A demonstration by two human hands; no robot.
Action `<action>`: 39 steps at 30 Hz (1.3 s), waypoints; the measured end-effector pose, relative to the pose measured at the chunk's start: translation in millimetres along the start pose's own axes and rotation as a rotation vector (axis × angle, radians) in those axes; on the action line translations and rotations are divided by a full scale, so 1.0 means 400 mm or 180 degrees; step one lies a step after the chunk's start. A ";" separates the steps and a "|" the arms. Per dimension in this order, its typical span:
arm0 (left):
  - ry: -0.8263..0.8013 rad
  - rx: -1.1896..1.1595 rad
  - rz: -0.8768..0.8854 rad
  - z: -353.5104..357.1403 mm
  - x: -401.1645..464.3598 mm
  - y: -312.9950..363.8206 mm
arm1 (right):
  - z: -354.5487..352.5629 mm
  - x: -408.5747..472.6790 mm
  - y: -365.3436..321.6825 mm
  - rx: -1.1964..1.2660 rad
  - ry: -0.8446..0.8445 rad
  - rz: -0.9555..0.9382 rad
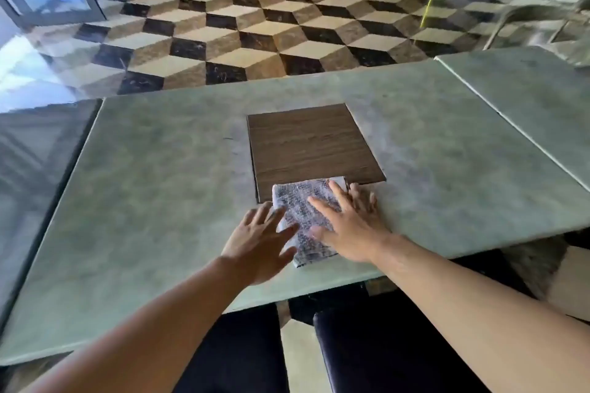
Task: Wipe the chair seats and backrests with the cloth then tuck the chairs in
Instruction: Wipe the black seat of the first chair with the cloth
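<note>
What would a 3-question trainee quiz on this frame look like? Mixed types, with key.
1. True or false: the cloth lies partly over the wooden inset panel.
2. The right hand is: A) flat on the cloth, B) gripping a chair, C) off the table.
3. Fill in: the dark chairs stand at the table's ____ edge.

Key: 1 true; 2 A; 3 near. The left hand touches the cloth's left edge, fingers spread.
</note>
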State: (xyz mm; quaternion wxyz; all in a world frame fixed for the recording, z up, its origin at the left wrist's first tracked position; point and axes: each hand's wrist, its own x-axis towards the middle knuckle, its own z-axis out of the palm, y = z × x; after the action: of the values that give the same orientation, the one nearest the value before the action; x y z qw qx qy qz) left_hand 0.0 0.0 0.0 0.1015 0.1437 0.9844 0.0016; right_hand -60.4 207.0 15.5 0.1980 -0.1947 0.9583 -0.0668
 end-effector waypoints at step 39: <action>0.1037 -0.2560 -0.1767 0.228 -0.424 0.107 | 0.332 -0.280 -0.186 0.0783 0.1775 -0.1313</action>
State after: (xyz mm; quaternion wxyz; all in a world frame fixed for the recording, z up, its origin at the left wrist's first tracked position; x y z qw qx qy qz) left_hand 189.3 -9.4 -54.1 -0.0094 -0.1755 0.9101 0.3754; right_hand 114.0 176.8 -50.9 -0.0666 -0.3328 0.9009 -0.2706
